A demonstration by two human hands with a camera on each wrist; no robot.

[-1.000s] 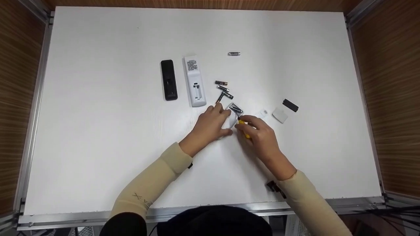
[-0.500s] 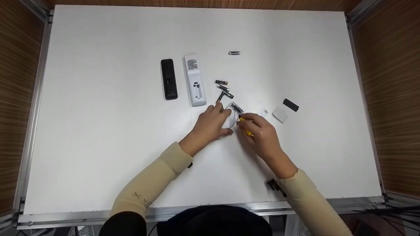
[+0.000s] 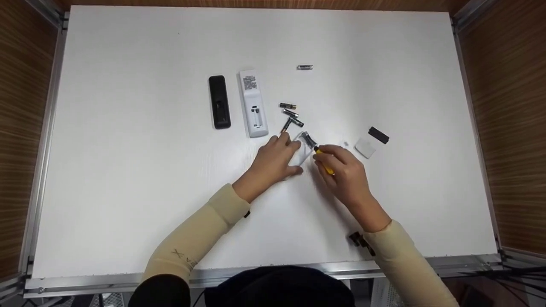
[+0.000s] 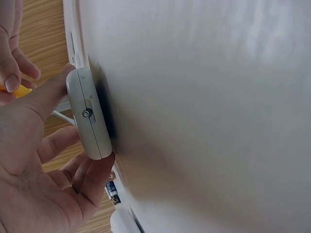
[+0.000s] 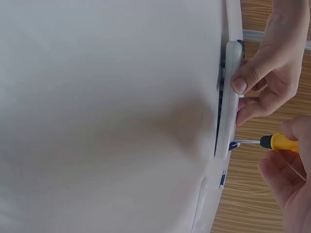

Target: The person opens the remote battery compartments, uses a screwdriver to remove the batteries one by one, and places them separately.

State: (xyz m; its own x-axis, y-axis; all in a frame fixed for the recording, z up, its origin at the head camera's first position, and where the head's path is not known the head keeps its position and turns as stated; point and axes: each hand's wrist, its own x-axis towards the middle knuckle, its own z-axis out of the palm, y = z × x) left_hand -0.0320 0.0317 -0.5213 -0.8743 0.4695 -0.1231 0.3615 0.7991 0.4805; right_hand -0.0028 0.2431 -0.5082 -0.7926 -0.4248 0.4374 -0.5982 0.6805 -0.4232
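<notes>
Your left hand [image 3: 273, 160] grips a white remote [image 3: 302, 154] near the table's [image 3: 128, 179] middle, fingers and thumb curled round its edges. Your right hand [image 3: 343, 172] pinches a yellow-handled screwdriver [image 3: 323, 160], its tip at the remote's open battery bay. Loose batteries [image 3: 291, 119] lie just beyond; two other remotes [image 3: 252, 104] lie farther left.

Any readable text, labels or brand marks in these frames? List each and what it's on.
"X": pale mark on the left sleeve; further marks beside it are too small to read.
Label on the white remote: printed, too small to read.
Batteries: markings blurred.
Nothing else carries text.
</notes>
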